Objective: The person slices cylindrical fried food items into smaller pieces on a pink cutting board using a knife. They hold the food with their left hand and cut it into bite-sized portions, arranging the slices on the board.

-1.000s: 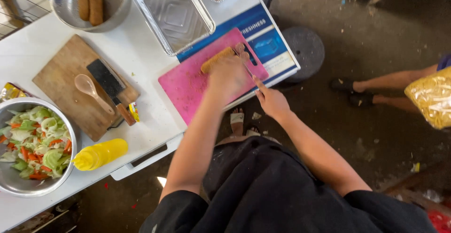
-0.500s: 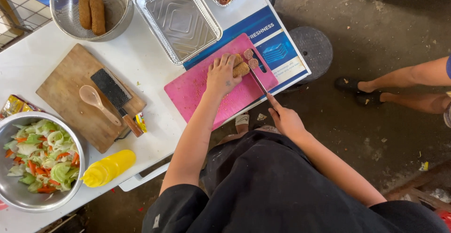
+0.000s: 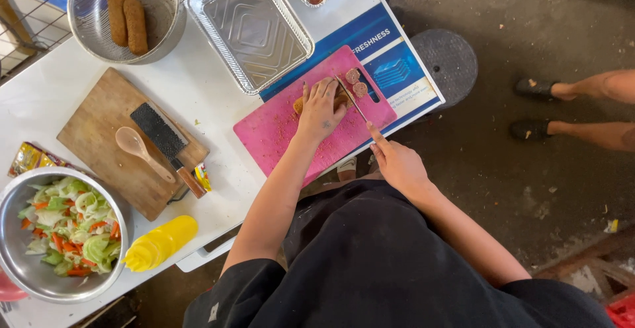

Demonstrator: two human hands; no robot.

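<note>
The left hand (image 3: 321, 108) lies flat, fingers (image 3: 316, 91) pressed down over a brown fried roll (image 3: 338, 97) to pin it on the pink board (image 3: 278, 133) near the table's right edge. The right hand (image 3: 395, 162) is closed around a knife handle, forefinger stretched along it, so the blade (image 3: 352, 100) meets the roll's cut end just beside the left fingertips. 2 cut rounds (image 3: 357, 83) lie just past the blade, by the board's handle slot.

Under the board a blue rectangular sign with white lettering (image 3: 390, 63) covers the white surface (image 3: 198, 96). Far from it sits an empty foil tray (image 3: 250, 27); left of that, a strainer (image 3: 170, 31) with 2 whole rolls. A crumpled yellow packet (image 3: 28, 158) peeks out beside the salad bowl (image 3: 123, 235); a yellow squeeze bottle (image 3: 161, 242) lies near the edge.
</note>
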